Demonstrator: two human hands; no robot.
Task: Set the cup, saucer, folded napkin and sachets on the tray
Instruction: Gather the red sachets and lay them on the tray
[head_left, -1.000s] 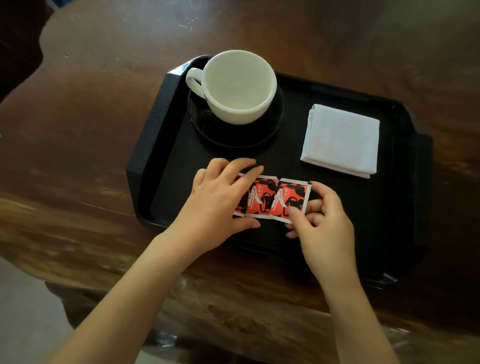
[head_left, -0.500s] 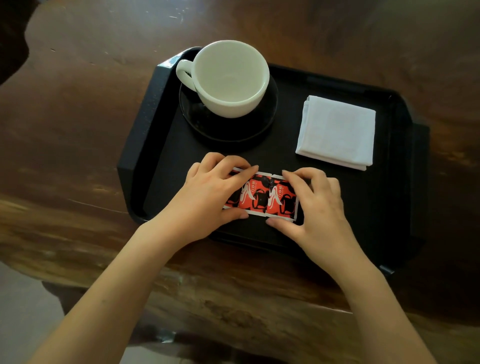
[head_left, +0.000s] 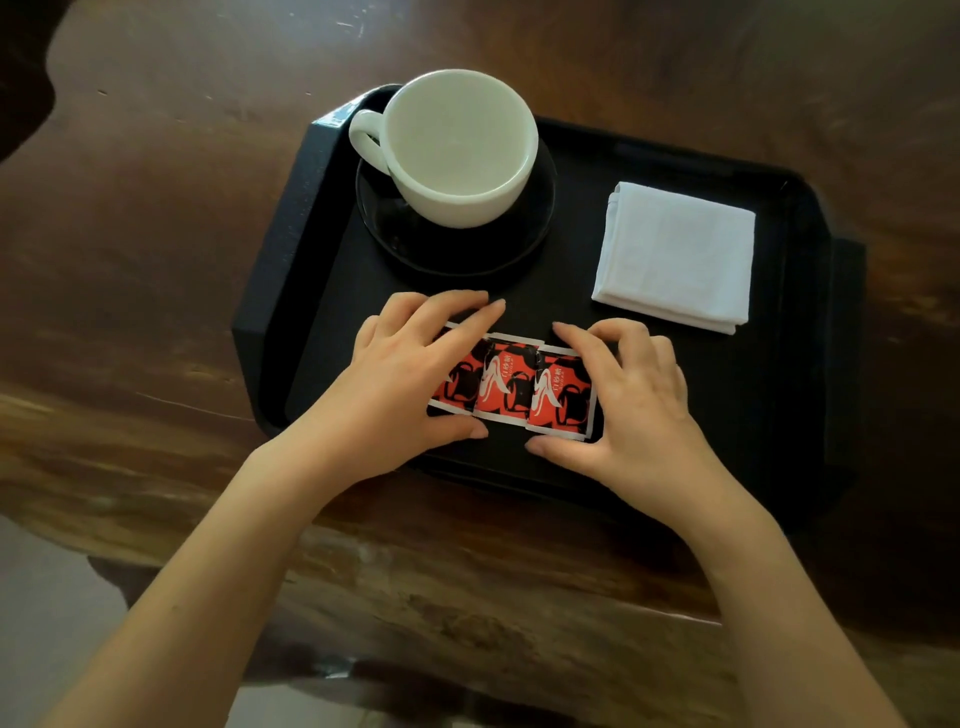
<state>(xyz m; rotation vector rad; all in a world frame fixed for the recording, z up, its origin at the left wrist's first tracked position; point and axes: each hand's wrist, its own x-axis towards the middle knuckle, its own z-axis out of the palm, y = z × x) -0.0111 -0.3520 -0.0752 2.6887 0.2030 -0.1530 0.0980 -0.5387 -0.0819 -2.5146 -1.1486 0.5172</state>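
Observation:
A black tray (head_left: 291, 291) lies on the wooden table. At its back left an empty white cup (head_left: 457, 150) stands on a black saucer (head_left: 524, 244). At the back right of the tray lies a folded white napkin (head_left: 675, 254). Three red-and-black sachets (head_left: 511, 389) lie side by side near the tray's front edge. My left hand (head_left: 405, 384) pinches the left end of the row between fingers and thumb. My right hand (head_left: 634, 400) pinches the right end the same way, covering part of the right sachet.
The dark brown wooden table (head_left: 156, 234) surrounds the tray. Its uneven front edge (head_left: 467, 613) runs below my forearms, with pale floor (head_left: 47, 613) beyond it at the lower left.
My right hand has come over the right sachet and closed round its end. The sachets have drawn together into a tight row. My left hand has stayed on the left end.

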